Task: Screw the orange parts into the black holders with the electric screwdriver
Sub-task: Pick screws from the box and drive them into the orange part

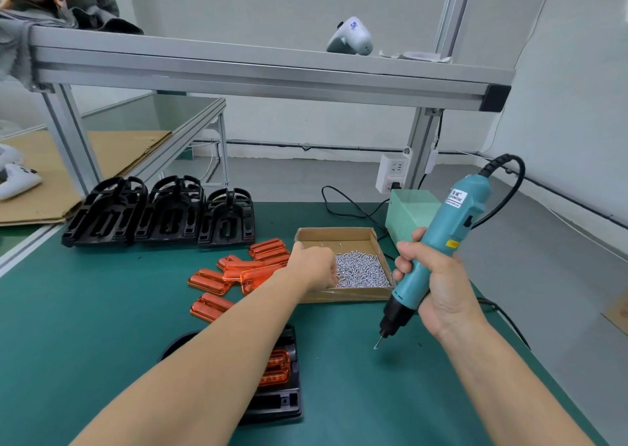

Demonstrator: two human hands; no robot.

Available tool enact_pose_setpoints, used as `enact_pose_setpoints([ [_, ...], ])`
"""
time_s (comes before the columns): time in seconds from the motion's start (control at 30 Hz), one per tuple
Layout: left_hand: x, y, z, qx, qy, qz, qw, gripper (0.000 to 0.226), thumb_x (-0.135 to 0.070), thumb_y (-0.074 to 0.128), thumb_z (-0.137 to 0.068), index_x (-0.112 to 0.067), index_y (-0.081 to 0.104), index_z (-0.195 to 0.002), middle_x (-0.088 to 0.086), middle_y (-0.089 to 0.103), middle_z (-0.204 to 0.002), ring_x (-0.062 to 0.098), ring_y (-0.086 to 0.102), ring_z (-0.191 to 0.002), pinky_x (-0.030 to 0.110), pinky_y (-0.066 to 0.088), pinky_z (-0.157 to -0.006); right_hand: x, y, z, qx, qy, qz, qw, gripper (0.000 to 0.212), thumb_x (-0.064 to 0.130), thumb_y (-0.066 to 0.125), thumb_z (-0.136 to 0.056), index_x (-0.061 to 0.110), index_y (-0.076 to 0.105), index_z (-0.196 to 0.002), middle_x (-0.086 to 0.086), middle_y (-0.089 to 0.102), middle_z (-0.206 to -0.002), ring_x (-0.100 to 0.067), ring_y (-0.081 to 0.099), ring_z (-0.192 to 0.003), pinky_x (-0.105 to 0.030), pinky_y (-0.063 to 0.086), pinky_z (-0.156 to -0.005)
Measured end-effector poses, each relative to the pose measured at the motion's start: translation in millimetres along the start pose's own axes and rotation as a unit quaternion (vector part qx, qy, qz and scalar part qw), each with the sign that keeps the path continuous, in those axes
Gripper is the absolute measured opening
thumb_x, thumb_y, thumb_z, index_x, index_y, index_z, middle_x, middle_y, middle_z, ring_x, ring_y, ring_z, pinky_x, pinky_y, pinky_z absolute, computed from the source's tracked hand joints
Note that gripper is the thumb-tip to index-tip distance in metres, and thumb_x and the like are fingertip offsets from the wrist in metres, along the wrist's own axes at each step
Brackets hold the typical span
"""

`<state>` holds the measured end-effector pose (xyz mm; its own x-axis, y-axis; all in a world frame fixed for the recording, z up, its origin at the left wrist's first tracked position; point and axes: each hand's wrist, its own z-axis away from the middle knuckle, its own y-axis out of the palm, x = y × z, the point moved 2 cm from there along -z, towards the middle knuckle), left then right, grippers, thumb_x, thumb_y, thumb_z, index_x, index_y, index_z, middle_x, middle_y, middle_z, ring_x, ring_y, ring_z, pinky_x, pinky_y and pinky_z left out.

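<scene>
Cardboard box (343, 233) of silver screws (362, 270)

Teal screwdriver (438, 245), orange parts (238, 272), black holders (159, 213), green mat (85, 309)

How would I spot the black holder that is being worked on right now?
Start at the green table and come to its near edge. The black holder lies flat there, partly under the left forearm. Unlike the stacked holders at the back, it already has an orange part seated in it.
</scene>
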<state>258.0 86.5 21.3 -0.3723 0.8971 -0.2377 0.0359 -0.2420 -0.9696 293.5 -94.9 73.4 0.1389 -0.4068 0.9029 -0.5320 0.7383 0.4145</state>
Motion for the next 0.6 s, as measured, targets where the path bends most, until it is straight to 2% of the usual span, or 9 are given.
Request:
enact_pose_setpoints([
  [0.13,-2.0,-0.3,1.8,0.016,0.014,-0.068,0.997,0.023,-0.021,0.047,-0.095,-0.009,0.067,-0.098,0.006,0.068,-0.103,0.025,0.056,-0.102,0.04,0.025,-0.099,-3.4,-0.5,0.9,-0.002,-0.003,-0.002,1.0,0.028,-0.006,0.06,-0.08,0.02,0.052,-0.079,0.003,0.048,-0.056,-0.011,0.045,-0.046,-0.027,0.042,-0.051],
  [0.27,-5.2,-4.8,2.8,0.032,0.024,-0.098,0.994,0.024,-0.026,0.049,-0.096,-0.006,0.062,-0.094,0.01,0.066,-0.102,0.029,0.057,-0.1,0.04,0.032,-0.095,-3.1,1.5,1.8,0.006,-0.001,-0.003,1.0,0.026,0.005,0.067,-0.064,0.021,0.052,-0.077,0.003,0.047,-0.056,-0.012,0.045,-0.046,-0.025,0.043,-0.048],
  [0.37,-7.0,-6.9,2.3,0.024,0.028,-0.096,0.995,0.021,-0.02,0.053,-0.093,-0.006,0.055,-0.077,0.013,0.067,-0.1,0.031,0.06,-0.097,0.037,0.042,-0.082,-3.4,1.8,2.3,0.005,0.001,-0.001,1.0,0.025,0.007,0.067,-0.061,0.022,0.053,-0.077,0.003,0.047,-0.055,-0.012,0.045,-0.046,-0.026,0.042,-0.048],
  [0.43,-7.6,-7.4,3.5,0.022,0.026,-0.101,0.994,0.031,-0.015,0.053,-0.092,-0.008,0.043,-0.064,0.016,0.067,-0.099,0.032,0.062,-0.095,0.035,0.042,-0.072,-3.5,1.1,3.5,0.007,-0.003,0.006,1.0,0.025,0.008,0.067,-0.062,0.022,0.053,-0.077,0.002,0.046,-0.055,-0.013,0.044,-0.046,-0.026,0.042,-0.049],
  [0.53,-8.2,-7.1,4.3,0.038,0.027,-0.117,0.992,0.019,-0.013,0.048,-0.093,-0.004,0.051,-0.076,0.016,0.066,-0.101,0.032,0.061,-0.094,0.034,0.04,-0.07,-4.5,-0.2,5.6,0.006,-0.008,0.01,1.0,0.026,0.007,0.067,-0.062,0.022,0.053,-0.078,0.003,0.046,-0.055,-0.013,0.044,-0.047,-0.026,0.042,-0.049],
  [0.6,-7.9,-7.3,4.7,0.057,0.031,-0.139,0.988,0.022,-0.011,0.044,-0.095,-0.008,0.047,-0.074,0.014,0.065,-0.098,0.03,0.058,-0.085,0.034,0.038,-0.069,-5.3,-0.2,7.0,0.006,-0.011,0.013,1.0,0.025,0.005,0.067,-0.065,0.022,0.053,-0.077,0.002,0.045,-0.054,-0.013,0.043,-0.047,-0.027,0.042,-0.05],
])
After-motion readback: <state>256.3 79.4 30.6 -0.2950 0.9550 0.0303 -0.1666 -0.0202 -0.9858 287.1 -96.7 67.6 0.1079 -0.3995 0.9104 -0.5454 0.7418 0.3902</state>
